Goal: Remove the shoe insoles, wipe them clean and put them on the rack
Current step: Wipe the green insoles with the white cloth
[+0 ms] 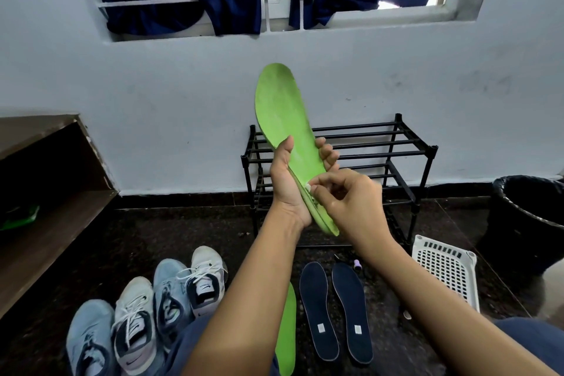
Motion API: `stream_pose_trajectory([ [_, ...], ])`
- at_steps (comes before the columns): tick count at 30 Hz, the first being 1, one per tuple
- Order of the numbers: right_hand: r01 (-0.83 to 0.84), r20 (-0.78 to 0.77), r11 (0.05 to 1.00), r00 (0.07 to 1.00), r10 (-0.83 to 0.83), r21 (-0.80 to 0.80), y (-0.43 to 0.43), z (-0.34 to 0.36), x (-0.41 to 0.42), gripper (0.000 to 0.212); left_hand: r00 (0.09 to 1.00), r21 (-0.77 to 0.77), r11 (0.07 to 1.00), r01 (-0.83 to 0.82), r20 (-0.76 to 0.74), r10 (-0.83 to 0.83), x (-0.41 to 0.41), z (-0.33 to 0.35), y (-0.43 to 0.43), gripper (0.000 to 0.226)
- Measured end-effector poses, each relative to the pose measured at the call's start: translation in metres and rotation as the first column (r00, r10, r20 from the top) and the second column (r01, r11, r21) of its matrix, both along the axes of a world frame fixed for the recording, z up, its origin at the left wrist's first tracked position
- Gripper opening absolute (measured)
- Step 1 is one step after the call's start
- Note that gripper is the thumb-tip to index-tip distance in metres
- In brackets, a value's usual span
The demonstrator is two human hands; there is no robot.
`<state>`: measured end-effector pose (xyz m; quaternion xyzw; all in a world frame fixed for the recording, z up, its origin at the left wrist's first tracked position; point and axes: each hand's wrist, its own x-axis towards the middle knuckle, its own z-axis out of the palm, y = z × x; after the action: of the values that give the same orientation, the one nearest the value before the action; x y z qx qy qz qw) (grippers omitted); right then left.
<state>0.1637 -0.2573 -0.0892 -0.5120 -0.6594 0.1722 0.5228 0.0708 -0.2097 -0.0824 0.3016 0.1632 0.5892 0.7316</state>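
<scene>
left hand [287, 189] grips green insole [280, 107], right hand [345, 201] pinches its edge beside that palm; hard tug risks tearing.

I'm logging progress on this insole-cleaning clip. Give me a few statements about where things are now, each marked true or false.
1. The left hand holds the green insole upright. True.
2. The two dark blue insoles lie on the rack. False: they lie on the floor in front of it.
3. The right hand pinches the lower part of the held insole. True.
4. The shoes stand to the right of the white basket. False: the shoes are on the left, the basket on the right.
</scene>
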Motion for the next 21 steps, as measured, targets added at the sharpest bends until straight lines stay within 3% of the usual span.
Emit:
stream_pose_trajectory([
  [2, 0.052, 0.022, 0.996, 0.998, -0.054, 0.074, -0.001, -0.002, -0.001, 0.011, 1.0, -0.01, 1.0, 0.02, -0.001, -0.02, 0.003, 0.0, 0.0, 0.046],
  [4, 0.035, -0.006, 0.999, 0.999, -0.035, 0.028, -0.004, -0.001, -0.002, 0.012, 0.999, -0.003, 0.999, 0.037, -0.001, -0.037, 0.001, -0.001, 0.001, 0.048],
  [8, -0.19, -0.132, 0.969, 0.977, 0.17, -0.16, -0.009, 0.002, 0.0, 0.015, 1.0, 0.024, 1.0, 0.012, 0.029, -0.013, -0.012, 0.0, 0.007, 0.049],
  [11, -0.27, -0.192, 0.942, 0.953, 0.233, -0.198, -0.01, 0.001, -0.003, 0.014, 0.998, 0.032, 0.999, -0.022, 0.062, 0.02, -0.019, -0.002, 0.012, 0.049],
  [15, -0.153, -0.125, 0.982, 0.983, 0.138, -0.115, -0.004, -0.003, -0.005, 0.017, 0.999, 0.021, 0.999, -0.027, 0.033, 0.026, -0.012, -0.001, 0.009, 0.046],
  [18, 0.04, -0.014, 0.997, 0.999, -0.039, 0.064, 0.005, -0.008, -0.004, 0.012, 1.0, -0.005, 1.0, 0.009, 0.022, -0.009, 0.0, -0.001, 0.003, 0.044],
  [21, 0.093, -0.038, 0.991, 0.995, -0.09, 0.099, 0.004, -0.01, -0.006, 0.012, 1.0, -0.027, 0.999, 0.021, 0.018, -0.021, 0.003, -0.003, 0.003, 0.045],
])
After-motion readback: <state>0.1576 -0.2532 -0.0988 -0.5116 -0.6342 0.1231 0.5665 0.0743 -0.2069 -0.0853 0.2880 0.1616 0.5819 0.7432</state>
